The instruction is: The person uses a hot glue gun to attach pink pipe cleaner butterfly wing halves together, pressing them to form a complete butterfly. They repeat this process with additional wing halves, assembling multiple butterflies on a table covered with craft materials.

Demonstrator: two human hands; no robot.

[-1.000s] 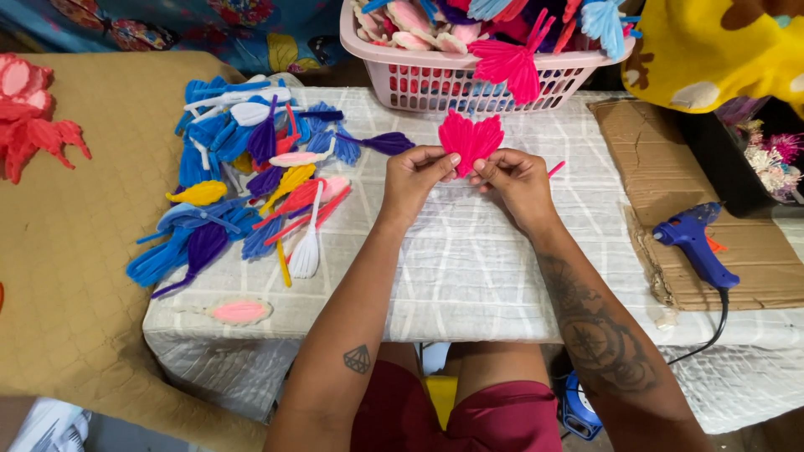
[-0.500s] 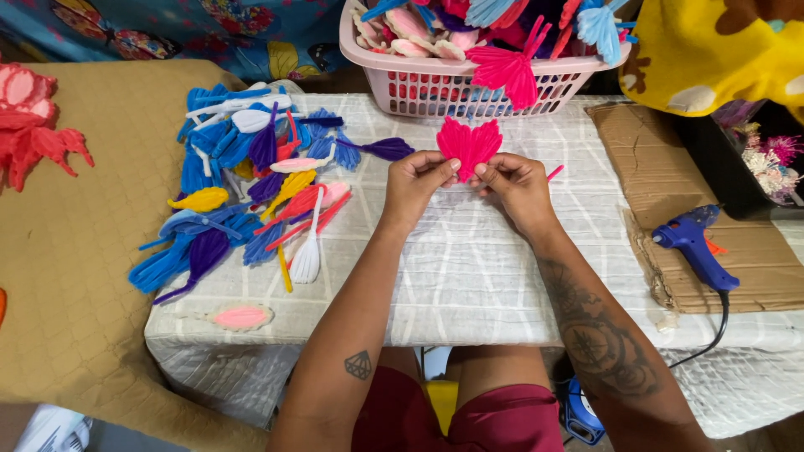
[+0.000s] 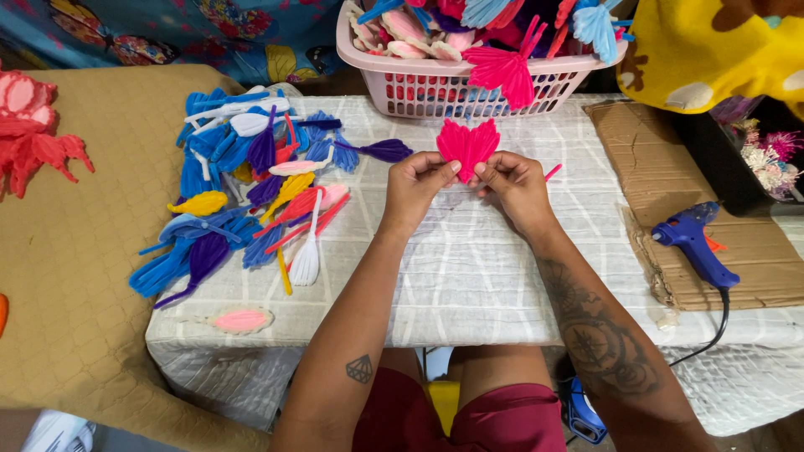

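Observation:
A bright pink piece made of two leaf-shaped fuzzy wire petals [image 3: 467,144] stands upright above the table, pinched at its base from both sides. My left hand [image 3: 416,182] grips its left lower edge with thumb and fingers. My right hand [image 3: 512,184] grips the right lower edge; a thin pink stem end [image 3: 553,172] pokes out past this hand. Both hands hover just over the white quilted tabletop [image 3: 469,268], in front of a pink basket.
A pink laundry basket [image 3: 469,79] full of coloured petals stands at the table's far edge. A pile of blue, purple, yellow, pink and white petals [image 3: 243,192] covers the left side. A blue glue gun [image 3: 695,247] lies on cardboard [image 3: 670,167] at right.
The pink petal piece and both hands stay in nearly the same place; only small finger shifts at its base show.

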